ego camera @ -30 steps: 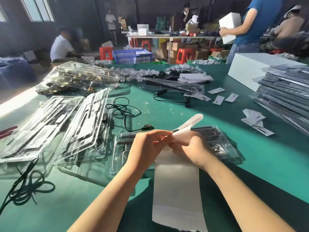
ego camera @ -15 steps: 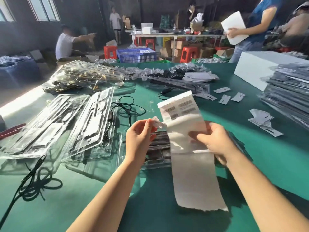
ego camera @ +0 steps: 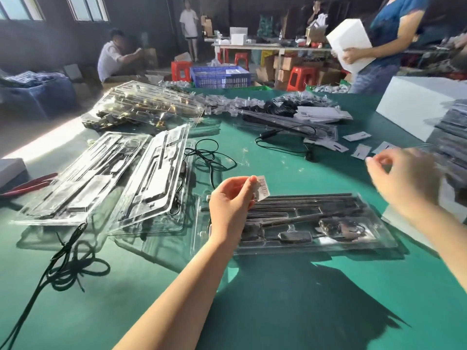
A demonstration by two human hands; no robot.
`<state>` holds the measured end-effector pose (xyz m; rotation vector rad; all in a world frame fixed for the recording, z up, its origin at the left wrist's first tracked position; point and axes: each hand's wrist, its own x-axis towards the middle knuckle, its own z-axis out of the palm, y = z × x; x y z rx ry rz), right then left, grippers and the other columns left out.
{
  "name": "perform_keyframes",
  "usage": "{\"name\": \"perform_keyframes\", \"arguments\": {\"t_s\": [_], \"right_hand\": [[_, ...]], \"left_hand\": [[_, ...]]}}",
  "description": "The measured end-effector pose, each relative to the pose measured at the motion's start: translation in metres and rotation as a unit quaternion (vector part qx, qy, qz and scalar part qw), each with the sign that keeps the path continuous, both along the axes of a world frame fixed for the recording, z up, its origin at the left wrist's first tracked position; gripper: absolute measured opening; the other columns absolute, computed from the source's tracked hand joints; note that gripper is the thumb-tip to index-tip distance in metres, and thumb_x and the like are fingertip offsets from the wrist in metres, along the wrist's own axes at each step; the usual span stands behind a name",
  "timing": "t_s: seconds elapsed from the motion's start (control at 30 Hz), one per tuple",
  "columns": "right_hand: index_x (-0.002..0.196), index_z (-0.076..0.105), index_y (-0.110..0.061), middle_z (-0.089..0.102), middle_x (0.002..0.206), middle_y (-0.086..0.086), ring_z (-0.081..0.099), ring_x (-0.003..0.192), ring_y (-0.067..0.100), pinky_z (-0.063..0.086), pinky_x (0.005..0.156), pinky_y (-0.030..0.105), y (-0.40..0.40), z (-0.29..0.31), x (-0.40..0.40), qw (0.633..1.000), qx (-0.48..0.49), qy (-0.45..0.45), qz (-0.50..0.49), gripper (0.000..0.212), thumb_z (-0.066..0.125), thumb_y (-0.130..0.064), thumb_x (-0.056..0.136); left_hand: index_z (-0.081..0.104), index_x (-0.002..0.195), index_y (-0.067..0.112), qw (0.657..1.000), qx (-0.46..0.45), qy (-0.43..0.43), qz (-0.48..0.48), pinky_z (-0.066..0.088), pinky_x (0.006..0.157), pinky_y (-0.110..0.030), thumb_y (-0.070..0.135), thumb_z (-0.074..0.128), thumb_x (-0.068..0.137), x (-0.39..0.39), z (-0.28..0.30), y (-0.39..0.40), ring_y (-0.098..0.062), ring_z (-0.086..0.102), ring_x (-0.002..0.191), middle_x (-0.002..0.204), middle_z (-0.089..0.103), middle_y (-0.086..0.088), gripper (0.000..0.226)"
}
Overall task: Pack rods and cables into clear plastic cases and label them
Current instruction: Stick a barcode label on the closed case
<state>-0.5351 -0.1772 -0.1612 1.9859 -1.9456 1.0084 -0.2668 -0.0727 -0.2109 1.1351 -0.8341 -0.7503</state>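
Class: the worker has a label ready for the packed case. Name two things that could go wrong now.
The label dangles from the left hand's fingertip grip, so it might curl or stick crooked on the case. The right hand is off to the side and not steadying the case, which could slide when pressed.

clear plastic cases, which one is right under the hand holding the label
The clear case nearest the person, lying flat with dark rods inside. The left hand pinches the barcode label above its left end; the other two cases lie further left.
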Motion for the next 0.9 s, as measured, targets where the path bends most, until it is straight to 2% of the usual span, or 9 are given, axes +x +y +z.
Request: {"name": "perform_keyframes", "arguments": {"t_s": [0.07,0.13,0.3,0.43,0.6,0.73,0.77,0.87,0.9], "right_hand": [[0.074,0.065,-0.016,0.069,0.076,0.002,0.058,0.065,0.019,0.041,0.060,0.027,0.032,-0.006,0.048,0.975,0.109,-0.137,0.139,0.028,0.062,-0.041,0.089],[0.075,0.069,-0.017,0.070,0.068,-0.004,0.060,0.061,0.012,0.047,0.060,0.028,0.060,-0.012,0.088,0.904,0.235,-0.287,0.210,0.034,0.063,-0.049,0.085],[0.080,0.070,-0.015,0.069,0.063,-0.006,0.053,0.047,0.003,0.042,0.045,0.019,0.086,-0.029,0.130,0.787,0.322,-0.482,0.211,0.031,0.066,-0.045,0.085],[0.077,0.071,-0.015,0.070,0.068,-0.004,0.054,0.055,0.009,0.041,0.054,0.024,0.088,-0.024,0.124,0.751,0.324,-0.536,0.211,0.038,0.070,-0.053,0.076],[0.079,0.071,-0.016,0.069,0.065,-0.007,0.057,0.052,0.004,0.044,0.049,0.020,0.087,-0.026,0.120,0.750,0.316,-0.541,0.210,0.023,0.079,-0.037,0.074],[0.080,0.070,-0.019,0.071,0.071,-0.009,0.059,0.060,0.006,0.049,0.057,0.022,0.074,-0.030,0.111,0.760,0.253,-0.577,0.162,0.018,0.076,-0.036,0.078],[0.083,0.069,-0.018,0.071,0.075,-0.007,0.060,0.063,0.007,0.051,0.061,0.023,0.070,-0.030,0.106,0.754,0.246,-0.590,0.151,0.018,0.076,-0.034,0.079],[0.090,0.065,-0.011,0.068,0.084,0.002,0.060,0.071,0.011,0.053,0.069,0.024,0.062,-0.034,0.089,0.718,0.264,-0.624,0.159,0.018,0.073,-0.026,0.081],[0.091,0.065,-0.009,0.067,0.086,0.003,0.061,0.074,0.012,0.053,0.071,0.024,0.061,-0.036,0.085,0.711,0.271,-0.627,0.170,0.019,0.072,-0.024,0.081]], "left_hand": [[0.070,0.082,0.017,0.986,-0.024,-0.152,0.064,0.055,0.065,-0.027,0.021,0.070,0.086,-0.003,-0.001,0.003,-0.009,0.065,0.066,0.072,0.070,0.003,0.006],[0.071,0.079,0.019,0.953,-0.068,-0.267,0.124,0.054,0.065,-0.025,0.021,0.073,0.084,-0.008,0.000,0.006,-0.004,0.063,0.065,0.072,0.068,0.009,0.006],[0.073,0.081,0.010,0.857,-0.197,-0.459,0.125,0.054,0.063,-0.033,0.022,0.070,0.085,-0.008,-0.002,0.013,-0.017,0.064,0.070,0.080,0.068,0.000,0.012],[0.074,0.081,0.011,0.770,-0.246,-0.570,0.149,0.053,0.060,-0.035,0.019,0.074,0.085,-0.004,-0.003,0.011,-0.020,0.064,0.068,0.079,0.068,-0.002,0.009],[0.076,0.085,0.016,0.733,-0.255,-0.617,0.132,0.053,0.061,-0.035,0.028,0.073,0.084,-0.004,0.005,0.014,-0.021,0.064,0.069,0.081,0.070,0.000,0.013],[0.066,0.116,0.026,0.833,-0.013,-0.550,-0.059,0.056,0.076,-0.034,0.052,0.072,0.075,0.012,0.040,0.013,-0.015,0.065,0.081,0.098,0.069,0.004,0.049],[0.061,0.122,0.028,0.815,0.072,-0.563,-0.114,0.054,0.084,-0.032,0.056,0.070,0.075,0.022,0.046,0.009,-0.012,0.064,0.087,0.107,0.068,0.004,0.056],[0.046,0.140,0.032,0.641,0.230,-0.684,-0.263,0.041,0.102,-0.029,0.064,0.064,0.076,0.052,0.049,0.013,-0.014,0.051,0.121,0.140,0.049,0.005,0.074],[0.037,0.145,0.035,0.607,0.251,-0.698,-0.286,0.034,0.108,-0.033,0.065,0.061,0.079,0.057,0.041,0.019,-0.018,0.038,0.134,0.150,0.037,0.004,0.076]]}}
